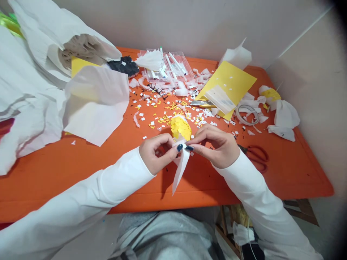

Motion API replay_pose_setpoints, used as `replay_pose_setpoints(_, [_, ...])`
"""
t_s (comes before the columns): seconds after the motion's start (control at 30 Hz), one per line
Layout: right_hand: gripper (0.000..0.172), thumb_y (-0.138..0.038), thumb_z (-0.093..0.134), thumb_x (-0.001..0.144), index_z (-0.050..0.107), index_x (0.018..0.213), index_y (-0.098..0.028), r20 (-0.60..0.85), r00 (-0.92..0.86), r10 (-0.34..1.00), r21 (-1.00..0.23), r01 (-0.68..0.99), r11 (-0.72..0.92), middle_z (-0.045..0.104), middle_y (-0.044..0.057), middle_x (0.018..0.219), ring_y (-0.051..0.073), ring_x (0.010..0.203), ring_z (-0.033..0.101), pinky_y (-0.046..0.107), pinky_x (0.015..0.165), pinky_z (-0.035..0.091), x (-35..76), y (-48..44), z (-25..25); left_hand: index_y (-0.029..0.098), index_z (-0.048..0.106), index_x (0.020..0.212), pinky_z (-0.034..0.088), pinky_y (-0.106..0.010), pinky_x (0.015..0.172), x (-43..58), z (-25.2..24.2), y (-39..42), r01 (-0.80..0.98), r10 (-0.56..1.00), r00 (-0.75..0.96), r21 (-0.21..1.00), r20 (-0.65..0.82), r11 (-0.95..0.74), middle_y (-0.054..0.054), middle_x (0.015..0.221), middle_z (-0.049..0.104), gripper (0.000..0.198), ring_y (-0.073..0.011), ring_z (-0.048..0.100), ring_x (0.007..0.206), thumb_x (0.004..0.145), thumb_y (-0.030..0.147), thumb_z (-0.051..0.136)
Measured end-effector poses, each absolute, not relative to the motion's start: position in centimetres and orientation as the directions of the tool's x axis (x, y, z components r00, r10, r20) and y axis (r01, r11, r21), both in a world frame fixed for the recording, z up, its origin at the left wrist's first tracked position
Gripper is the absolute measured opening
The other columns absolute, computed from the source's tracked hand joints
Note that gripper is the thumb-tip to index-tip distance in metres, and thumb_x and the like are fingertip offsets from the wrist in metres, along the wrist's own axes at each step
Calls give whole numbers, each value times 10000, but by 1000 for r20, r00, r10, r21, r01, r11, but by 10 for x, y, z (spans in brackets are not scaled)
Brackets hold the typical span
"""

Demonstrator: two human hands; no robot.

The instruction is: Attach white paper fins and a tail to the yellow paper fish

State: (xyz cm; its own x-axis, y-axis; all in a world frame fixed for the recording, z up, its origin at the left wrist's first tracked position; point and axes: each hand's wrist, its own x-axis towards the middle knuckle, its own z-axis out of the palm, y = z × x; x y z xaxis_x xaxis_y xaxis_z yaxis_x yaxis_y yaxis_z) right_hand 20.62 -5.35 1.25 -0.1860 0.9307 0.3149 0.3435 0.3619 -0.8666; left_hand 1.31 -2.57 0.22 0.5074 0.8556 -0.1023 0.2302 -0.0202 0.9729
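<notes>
Between my two hands is a small paper craft figure (180, 128), its rounded top covered in overlapping yellow paper pieces. A pointed white paper strip (181, 169) hangs down from its near end. My left hand (158, 153) is closed, thumb and fingers pinching the white paper at the left. From the other side, my right hand (218, 146) pinches the same white paper, its thumb close to the left thumb. The fingertips behind the paper are partly hidden. Red-handled scissors (256, 157) lie just right of my right wrist, partly covered by the sleeve.
Paper scraps (173, 108) litter the orange table (121, 144). A utility knife (202, 103) lies beside yellow sheets (230, 83) and a tape roll (247, 115). Markers fill a clear case (181, 57) at the back. White paper (97, 101) covers the left; another yellow-and-white figure (271, 94) lies right.
</notes>
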Motion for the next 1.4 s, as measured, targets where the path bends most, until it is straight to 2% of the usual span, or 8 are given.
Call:
replay_pose_setpoints(0.17, [56,-238,698,744,696,772,-190,294,-175,940,-887,317,337,611,28,718,117,656,546,251,562,462,206,-54,14,158,531,674,399,-197,456,12,4,-28,141,840,540,990,-56,-24,14,585,551,339,-89,517,491,806,469,555])
replay_pose_setpoints(0.3, [49,-238,703,739,694,759,-194,301,-170,938,-878,336,342,610,28,718,121,660,546,258,568,466,206,-56,16,158,528,680,399,-210,480,12,4,-28,141,842,538,988,-25,-60,12,596,540,375,-93,511,501,805,511,544])
replay_pose_setpoints(0.47, [31,-226,700,741,681,745,-202,322,-164,932,-858,365,361,607,30,724,129,669,548,275,590,473,204,-57,18,158,536,687,396,-214,518,11,2,-26,146,832,550,974,68,-176,6,631,543,324,-95,524,545,838,445,533])
replay_pose_setpoints(0.67, [115,-311,679,763,653,751,-199,263,-160,952,-880,364,304,586,32,731,133,671,543,276,578,472,201,-59,19,170,527,683,395,-214,555,11,5,-29,185,835,540,953,106,-241,9,636,531,296,-96,509,571,861,405,510])
replay_pose_setpoints(0.8, [81,-271,664,779,652,765,-191,258,-177,950,-875,373,308,569,29,737,125,678,536,267,585,471,202,-59,19,163,532,677,395,-217,557,11,4,-30,171,839,526,950,136,-261,2,660,518,290,-102,507,596,859,388,516])
replay_pose_setpoints(1.27, [68,-259,650,787,651,766,-195,241,-177,954,-889,353,291,589,36,736,133,680,544,272,583,475,202,-60,21,170,521,708,422,-229,566,10,1,-28,139,833,549,975,71,-174,-2,668,537,293,-113,539,602,864,418,498])
replay_pose_setpoints(1.4, [59,-235,679,761,651,754,-184,260,-172,950,-879,364,307,579,33,739,120,665,535,263,580,469,201,-60,20,167,524,714,410,-226,571,9,-1,-28,139,817,562,959,130,-249,0,683,523,235,-104,527,603,873,337,500])
